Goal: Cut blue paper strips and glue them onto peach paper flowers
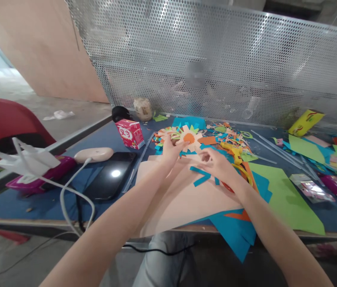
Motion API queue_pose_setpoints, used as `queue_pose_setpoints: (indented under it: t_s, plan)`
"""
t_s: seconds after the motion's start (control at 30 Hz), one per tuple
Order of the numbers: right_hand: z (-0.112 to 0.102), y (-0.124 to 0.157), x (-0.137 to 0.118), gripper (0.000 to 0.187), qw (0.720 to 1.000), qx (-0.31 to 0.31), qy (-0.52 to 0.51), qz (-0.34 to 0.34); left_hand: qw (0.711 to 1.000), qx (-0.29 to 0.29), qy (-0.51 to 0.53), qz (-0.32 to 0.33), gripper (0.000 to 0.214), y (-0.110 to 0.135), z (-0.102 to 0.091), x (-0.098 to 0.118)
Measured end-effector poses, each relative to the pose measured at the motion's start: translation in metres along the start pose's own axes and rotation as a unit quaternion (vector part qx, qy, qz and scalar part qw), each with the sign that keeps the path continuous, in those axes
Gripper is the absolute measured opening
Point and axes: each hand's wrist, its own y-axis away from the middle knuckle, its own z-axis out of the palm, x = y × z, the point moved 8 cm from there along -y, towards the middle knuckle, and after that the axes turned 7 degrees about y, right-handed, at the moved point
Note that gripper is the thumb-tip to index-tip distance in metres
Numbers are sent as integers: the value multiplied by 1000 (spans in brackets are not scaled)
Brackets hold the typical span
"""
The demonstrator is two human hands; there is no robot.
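Over the far part of the peach sheet (pixel 183 207): your left hand (pixel 172 150) grasps the paper flower (pixel 189 138) at its lower left side.
Right hand (pixel 215 161): your fingers curl near the flower's lower right; whether they pinch anything, you cannot tell from here.
Front edge: the peach sheet reaches past it above your legs (pixel 158 259), and blue sheets (pixel 237 235) jut out beneath your right forearm.
Left side room: the black phone (pixel 110 175) lies just beside the peach sheet, bare tabletop (pixel 96 139) showing between it and the pink box (pixel 130 134).
Right side room: you have the green sheet (pixel 288 195) lying flat, out to the front edge.
Flower: pale, blunt-tipped petals splay around a flat orange disc with a jagged rim.
Blue strips (pixel 202 180): narrow, straight cuttings, below your right hand.
Scraps (pixel 161 134): curled, many-coloured paper, heaped beyond your hands.
Tabletop: matte blue.
Panel (pixel 216 52): perforated, shiny metal along the far side.
Floor (pixel 79 109): grey, with a red chair (pixel 4 119) at your left.
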Motion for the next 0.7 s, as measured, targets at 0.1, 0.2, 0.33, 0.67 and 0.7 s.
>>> queue_pose_setpoints:
  t_s: [0.1, 0.2, 0.33, 0.67, 0.7]
  plan:
    - [15, 4, -12, 26, 993, -105, 53, -28, 999, 5, 31, 4, 46, -3, -4, -3]
    - [21, 4, -12, 25, 989, -136, 48, -27, 1000, 7, 27, 15, 45, -6, -5, -6]
    - [21, 3, -12, 28, 992, -119, 26, -33, 999, 20, 27, -10, 40, -6, -6, -11]
    - [-14, -4, 25, 12, 991, 61, -110, 50, 991, -10, 115, -69, 33, -1, 3, -10]
    - [-21, -4, 30, 10, 989, 87, -109, 58, 989, -16, 127, -76, 33, 0, 5, -11]
